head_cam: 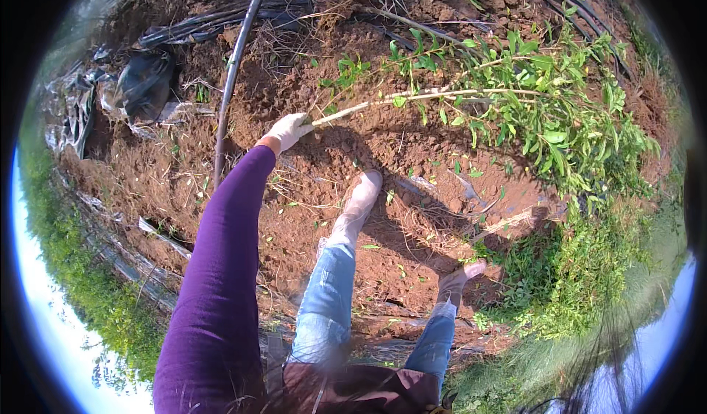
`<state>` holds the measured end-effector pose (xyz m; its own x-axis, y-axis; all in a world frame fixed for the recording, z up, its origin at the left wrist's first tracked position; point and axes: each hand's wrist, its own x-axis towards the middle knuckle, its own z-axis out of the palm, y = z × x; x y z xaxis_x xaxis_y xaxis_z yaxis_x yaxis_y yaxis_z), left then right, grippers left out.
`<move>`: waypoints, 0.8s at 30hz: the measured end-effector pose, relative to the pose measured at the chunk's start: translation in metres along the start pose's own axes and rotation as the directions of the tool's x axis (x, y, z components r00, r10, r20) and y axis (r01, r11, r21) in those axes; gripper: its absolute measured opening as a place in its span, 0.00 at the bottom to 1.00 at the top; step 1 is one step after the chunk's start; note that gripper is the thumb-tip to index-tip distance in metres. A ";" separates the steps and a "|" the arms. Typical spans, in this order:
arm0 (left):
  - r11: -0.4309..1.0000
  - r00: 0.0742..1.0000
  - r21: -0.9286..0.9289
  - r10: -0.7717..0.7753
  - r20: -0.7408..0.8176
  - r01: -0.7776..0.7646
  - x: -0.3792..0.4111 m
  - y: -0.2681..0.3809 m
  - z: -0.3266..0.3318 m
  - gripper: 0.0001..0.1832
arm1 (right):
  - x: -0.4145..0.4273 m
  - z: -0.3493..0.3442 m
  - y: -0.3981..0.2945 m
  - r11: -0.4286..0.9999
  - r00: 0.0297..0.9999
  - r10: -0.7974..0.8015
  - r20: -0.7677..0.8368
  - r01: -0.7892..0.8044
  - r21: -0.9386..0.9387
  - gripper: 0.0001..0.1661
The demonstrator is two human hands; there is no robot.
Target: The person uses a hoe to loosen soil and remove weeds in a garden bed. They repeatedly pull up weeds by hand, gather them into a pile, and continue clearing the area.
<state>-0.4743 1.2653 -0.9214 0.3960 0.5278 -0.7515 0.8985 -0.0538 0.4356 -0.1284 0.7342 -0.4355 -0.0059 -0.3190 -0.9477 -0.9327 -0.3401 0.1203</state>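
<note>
My left hand (288,132), in a whitish glove below a purple sleeve, is closed around the cut end of a pale woody plant stem (381,102). From there the stem runs to the right over reddish soil and branches into a leafy green top (558,110). A long dark pole (235,60) lies just to the left of the hand, running from the top edge down towards my sleeve. My right hand is out of view. Before me are my two legs in light blue jeans, with pale, soil-marked footwear (362,193) on the ground.
Crumpled black plastic sheeting (144,85) lies on the soil at the upper left. Strips of plastic film (163,237) lie lower left. Dry roots and straw (425,226) are scattered between my feet. Low green plants (574,265) grow at the right.
</note>
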 end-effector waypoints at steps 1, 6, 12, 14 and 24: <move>0.995 0.989 -0.087 0.025 -0.147 -0.038 -0.011 -0.015 0.011 0.17 | 0.000 0.002 -0.007 1.000 1.000 0.003 0.017 -0.003 -0.025 0.18; 0.962 0.920 -0.029 0.252 -0.300 -0.273 -0.052 0.100 -0.074 0.14 | -0.012 0.004 -0.008 0.995 0.997 -0.069 0.041 0.072 -0.065 0.17; 0.985 0.936 -0.057 0.133 -0.325 -0.160 -0.038 0.137 -0.144 0.15 | -0.038 -0.002 -0.027 0.974 0.983 -0.103 0.149 0.130 -0.188 0.15; 0.985 0.807 -0.024 0.126 -0.578 -0.171 -0.056 0.183 -0.168 0.16 | -0.047 -0.002 -0.025 0.963 0.975 -0.136 0.173 0.171 -0.208 0.15; 0.304 0.983 -0.935 0.049 -0.178 -0.185 -0.251 0.413 -0.284 0.18 | -0.187 0.207 -0.101 0.513 0.448 -0.662 0.601 0.855 -0.072 0.14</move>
<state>-0.2565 1.3513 -0.4125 0.3997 0.6670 -0.6288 0.0225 0.6787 0.7341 -0.1074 1.0113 -0.3315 0.3978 0.6143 -0.6815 -0.4575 -0.5110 -0.7277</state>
